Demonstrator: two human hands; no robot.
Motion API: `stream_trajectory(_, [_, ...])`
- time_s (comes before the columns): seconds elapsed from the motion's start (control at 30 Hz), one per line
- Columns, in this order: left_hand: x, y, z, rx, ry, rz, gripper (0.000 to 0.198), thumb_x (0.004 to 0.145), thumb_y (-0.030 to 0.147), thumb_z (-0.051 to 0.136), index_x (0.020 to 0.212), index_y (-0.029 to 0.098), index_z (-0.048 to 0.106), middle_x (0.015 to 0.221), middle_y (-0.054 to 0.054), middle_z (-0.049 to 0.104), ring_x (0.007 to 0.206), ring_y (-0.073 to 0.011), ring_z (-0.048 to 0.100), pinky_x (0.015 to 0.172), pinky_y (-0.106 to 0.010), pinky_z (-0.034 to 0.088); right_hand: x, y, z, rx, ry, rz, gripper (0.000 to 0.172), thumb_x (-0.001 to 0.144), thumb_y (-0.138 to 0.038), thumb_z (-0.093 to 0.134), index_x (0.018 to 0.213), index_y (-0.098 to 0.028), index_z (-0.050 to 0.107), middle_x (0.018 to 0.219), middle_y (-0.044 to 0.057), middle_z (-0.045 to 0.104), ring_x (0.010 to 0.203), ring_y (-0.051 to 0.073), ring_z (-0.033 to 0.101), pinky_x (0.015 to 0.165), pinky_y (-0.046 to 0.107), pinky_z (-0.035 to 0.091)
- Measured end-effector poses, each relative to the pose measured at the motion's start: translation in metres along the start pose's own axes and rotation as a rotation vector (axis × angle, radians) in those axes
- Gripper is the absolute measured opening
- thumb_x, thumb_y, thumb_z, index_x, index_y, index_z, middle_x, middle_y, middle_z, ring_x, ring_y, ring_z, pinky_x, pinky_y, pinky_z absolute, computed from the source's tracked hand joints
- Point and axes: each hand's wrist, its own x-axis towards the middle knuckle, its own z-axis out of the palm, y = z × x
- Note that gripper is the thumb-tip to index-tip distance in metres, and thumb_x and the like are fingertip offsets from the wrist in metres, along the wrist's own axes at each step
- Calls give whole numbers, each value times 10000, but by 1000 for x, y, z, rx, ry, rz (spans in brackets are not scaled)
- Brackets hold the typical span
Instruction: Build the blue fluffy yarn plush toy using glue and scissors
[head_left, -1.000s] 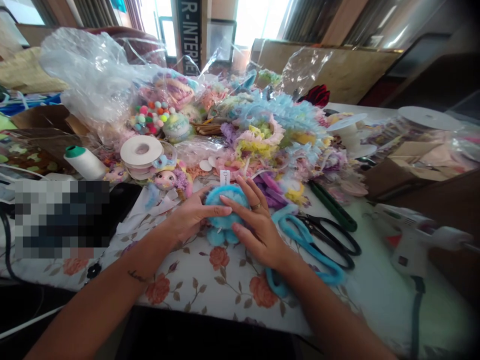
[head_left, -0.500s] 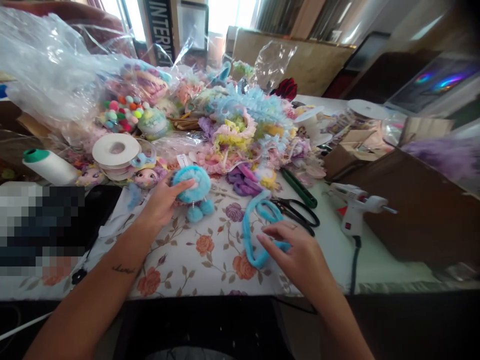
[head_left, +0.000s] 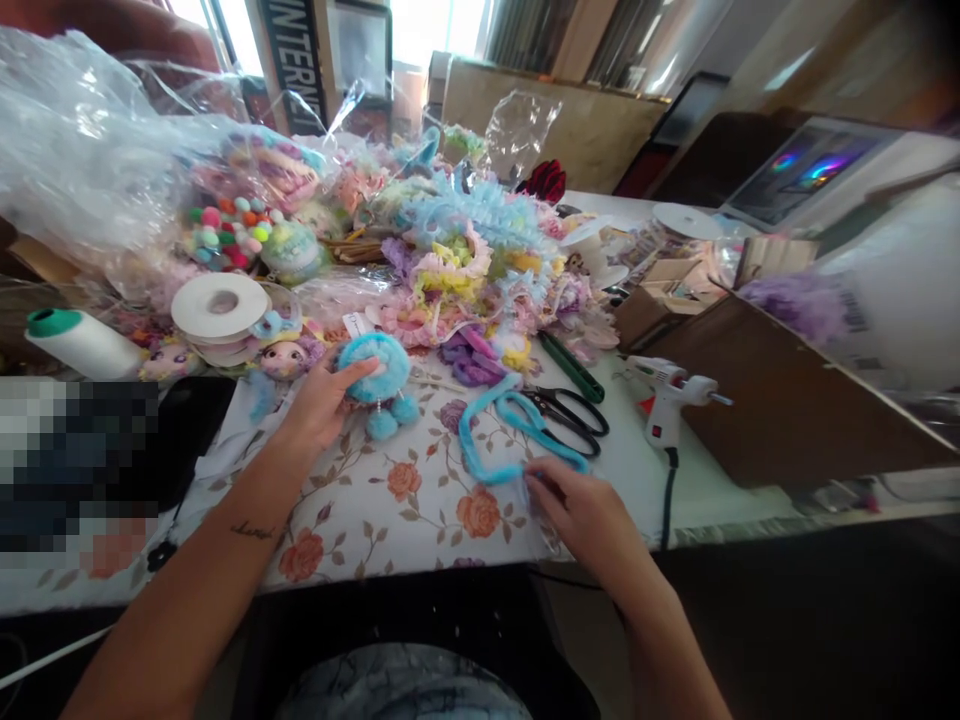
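Note:
My left hand is closed around a round, fluffy blue pom-pom plush piece, its thumb pressed on the front. Small blue pom-poms dangle below the piece on what look like beaded strands. On the right, a fuzzy blue chenille strip lies in a loose loop on the flowered cloth. My right hand pinches this strip at its near side, fingertips close together. Black scissors lie just beyond, partly under the strip's far loop.
A white glue gun stands at the right, its cord running off the front edge, beside a brown box. A dark green tool lies behind the scissors. Ribbon spools, a thread cone and heaped pastel trims fill the back.
My right hand's fingers have closed from a spread pose onto the blue strip, and the strip's near part has shifted. My left hand keeps hold of the plush piece. The view has turned slightly right.

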Motion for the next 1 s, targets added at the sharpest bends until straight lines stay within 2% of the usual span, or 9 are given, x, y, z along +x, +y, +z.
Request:
stream_trajectory(0.17, [-2, 1, 1, -49, -11, -27, 525, 683, 268, 894, 1160, 201, 685, 1112, -74, 732, 821, -192, 723, 598, -269, 637, -6, -1, 4, 68, 406, 50, 216, 965, -370, 552, 926, -214, 696, 722, 27, 737, 612, 188, 687, 622, 267, 503])
stream_trajectory(0.27, [-2, 1, 2, -81, -10, -43, 514, 677, 252, 894, 1142, 191, 684, 1094, -71, 743, 805, -189, 732, 604, -269, 637, -1, 4, -5, -95, 570, 187, 200, 920, -364, 585, 896, -206, 705, 694, 40, 722, 629, 214, 686, 612, 291, 481])
stream_trajectory(0.37, [-2, 0, 1, -93, 1, -48, 469, 680, 251, 888, 1099, 175, 692, 1088, -76, 748, 805, -184, 737, 608, -256, 633, 8, 17, -20, -382, 339, 387, 139, 855, -290, 602, 818, -208, 708, 658, 61, 720, 602, 256, 667, 508, 309, 377])
stream_trajectory(0.47, [0, -1, 0, -82, 4, -51, 446, 700, 268, 877, 1096, 178, 695, 1111, -82, 747, 822, -196, 736, 595, -266, 636, 15, 22, -33, -493, 133, 431, 171, 856, -253, 605, 927, -199, 751, 727, 76, 755, 637, 280, 677, 504, 316, 356])
stream_trajectory(0.57, [0, -1, 0, -61, 33, -62, 460, 702, 267, 879, 1120, 196, 698, 1189, -92, 739, 902, -218, 741, 637, -277, 648, 25, 11, -29, -416, 272, 238, 246, 925, -272, 568, 1056, -177, 753, 849, 88, 776, 743, 271, 709, 612, 331, 446])
stream_trajectory(0.67, [-1, -1, 2, -62, 51, -63, 478, 698, 255, 877, 1138, 202, 698, 1179, -90, 745, 906, -218, 740, 641, -271, 647, 49, -12, -9, -334, 251, -39, 258, 984, -323, 549, 951, -174, 757, 878, 89, 766, 802, 248, 708, 702, 322, 473])
stream_trajectory(0.77, [-3, -1, 4, -73, 38, -68, 511, 675, 249, 883, 1146, 188, 692, 1090, -85, 759, 853, -219, 740, 618, -274, 641, 78, -29, 16, -440, 236, -155, 336, 983, -392, 590, 773, -163, 719, 798, 118, 728, 816, 276, 681, 669, 330, 443])
stream_trajectory(0.87, [-4, -1, 5, -76, -5, -66, 513, 664, 261, 888, 1127, 175, 684, 1012, -76, 758, 810, -222, 738, 588, -274, 628, 95, -35, 34, -481, 261, -224, 260, 970, -304, 615, 782, -148, 703, 744, 115, 701, 766, 266, 647, 623, 326, 404])
stream_trajectory(1.0, [-4, 0, 5, -85, 17, -66, 496, 681, 259, 877, 1125, 161, 679, 1018, -78, 751, 781, -194, 718, 593, -264, 623, 88, -35, 45, -431, 241, -410, 226, 995, -151, 522, 908, -159, 730, 820, 92, 717, 767, 218, 626, 691, 320, 440])
